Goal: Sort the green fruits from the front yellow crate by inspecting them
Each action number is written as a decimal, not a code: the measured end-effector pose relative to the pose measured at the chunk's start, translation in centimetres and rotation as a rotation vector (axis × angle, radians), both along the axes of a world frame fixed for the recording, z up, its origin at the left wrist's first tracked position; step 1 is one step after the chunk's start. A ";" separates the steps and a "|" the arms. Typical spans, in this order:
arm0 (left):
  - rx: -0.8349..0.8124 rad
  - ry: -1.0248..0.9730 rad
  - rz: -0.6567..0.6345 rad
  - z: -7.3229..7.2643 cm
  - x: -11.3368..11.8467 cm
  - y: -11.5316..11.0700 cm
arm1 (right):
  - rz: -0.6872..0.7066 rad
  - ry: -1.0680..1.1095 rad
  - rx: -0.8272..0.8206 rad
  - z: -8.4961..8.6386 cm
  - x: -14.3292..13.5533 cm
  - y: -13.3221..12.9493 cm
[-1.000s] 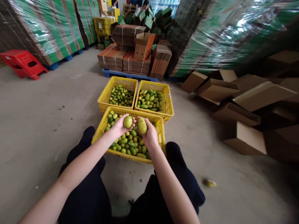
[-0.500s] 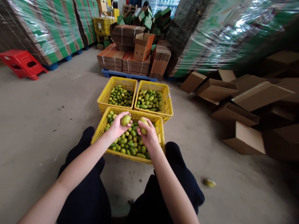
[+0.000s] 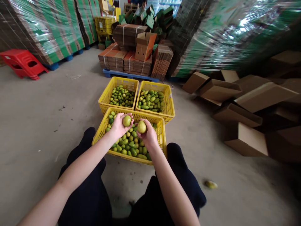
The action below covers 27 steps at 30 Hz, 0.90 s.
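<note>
Over the near yellow crate (image 3: 162, 138), my left hand (image 3: 119, 125) cradles a yellow-green mango (image 3: 127, 121) in its curled fingers. Close by on the right, my right hand (image 3: 149, 135) grips another mango (image 3: 141, 127), paler and seen end-on. The two fruits are a short gap apart. Below them the crate holds many green and yellowish mangoes (image 3: 133, 152); my hands and wrists hide some of these.
Two more yellow crates, left (image 3: 103, 99) and right (image 3: 171, 103), hold mangoes behind the near one. Flattened cartons (image 3: 115, 61) lie on a blue pallet (image 3: 131, 75). Open cardboard boxes (image 3: 251, 138) crowd the right, a red stool (image 3: 23, 62) the left. One mango (image 3: 211, 184) lies on the floor.
Both mangoes have been turned in my fingers, so rounder ends now face me. My right hand has shifted slightly left and rotated. The crates stay put.
</note>
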<state>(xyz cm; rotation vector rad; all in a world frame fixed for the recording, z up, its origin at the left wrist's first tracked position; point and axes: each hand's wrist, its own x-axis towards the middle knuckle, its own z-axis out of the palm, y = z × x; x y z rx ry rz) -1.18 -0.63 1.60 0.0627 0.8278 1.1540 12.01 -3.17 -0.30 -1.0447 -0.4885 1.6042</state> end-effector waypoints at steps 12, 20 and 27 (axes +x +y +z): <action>0.047 -0.064 -0.149 0.7 0.5 -0.1 | 0.126 0.243 -0.137 0.9 1.0 0.3; 0.038 0.010 -0.273 -0.1 0.4 0.2 | 0.199 0.267 -0.153 0.7 1.2 0.3; 0.029 0.072 -0.270 -0.4 0.6 0.3 | 0.211 0.243 -0.110 0.7 1.2 0.3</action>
